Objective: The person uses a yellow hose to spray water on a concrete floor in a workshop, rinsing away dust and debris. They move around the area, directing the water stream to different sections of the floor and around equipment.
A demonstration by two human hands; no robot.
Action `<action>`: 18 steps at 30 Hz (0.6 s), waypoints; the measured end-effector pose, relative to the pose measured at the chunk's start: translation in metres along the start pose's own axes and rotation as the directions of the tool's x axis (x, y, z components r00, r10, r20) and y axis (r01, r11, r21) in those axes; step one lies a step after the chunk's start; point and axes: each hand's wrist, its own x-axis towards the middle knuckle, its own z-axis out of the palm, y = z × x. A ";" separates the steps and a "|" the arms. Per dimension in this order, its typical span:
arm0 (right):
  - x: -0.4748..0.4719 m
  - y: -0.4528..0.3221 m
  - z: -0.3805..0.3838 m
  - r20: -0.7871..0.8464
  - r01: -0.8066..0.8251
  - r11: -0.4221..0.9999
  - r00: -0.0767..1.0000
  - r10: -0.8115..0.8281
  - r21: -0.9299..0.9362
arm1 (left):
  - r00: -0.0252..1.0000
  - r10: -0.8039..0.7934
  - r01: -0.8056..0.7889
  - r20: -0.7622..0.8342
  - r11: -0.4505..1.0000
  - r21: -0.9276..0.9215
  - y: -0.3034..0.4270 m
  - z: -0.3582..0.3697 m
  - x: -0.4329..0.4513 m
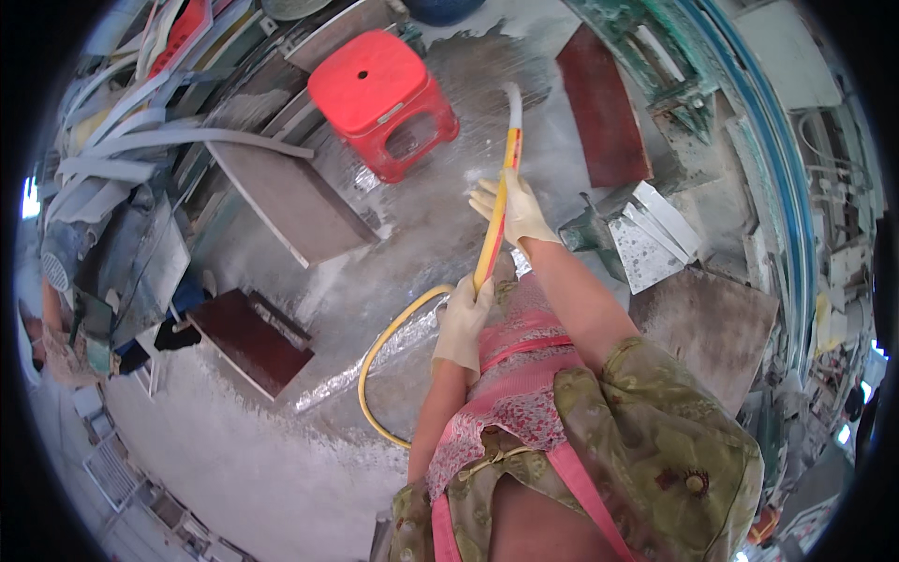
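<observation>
A yellow hose (pixel 494 235) with a red stripe runs up through both my hands, away from my body. My left hand (pixel 463 319), in a pale glove, grips it low, near my waist. Farther along, my right hand (pixel 523 211), also gloved, holds the hose across its palm with the fingers loosely extended behind it. From the hose's far end comes a whitish stretch (pixel 515 105) that looks like water, over wet concrete floor (pixel 449 204). The rest of the hose loops down to the left of my left hand and passes behind my forearm.
A red plastic stool (pixel 372 84) stands ahead. Stone-like slabs lie or lean around: grey-brown (pixel 288 200), dark red (pixel 256 341), red-brown (pixel 607 112), brown (pixel 702 323). Blue rails (pixel 786 140) run along the right. At far left, a person's arm (pixel 53 305) shows.
</observation>
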 end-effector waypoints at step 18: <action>-0.026 0.001 0.012 0.171 -0.168 0.976 0.967 0.191 -0.139 | 0.974 0.171 -0.173 -0.151 0.985 -0.001 0.055 -0.002 0.040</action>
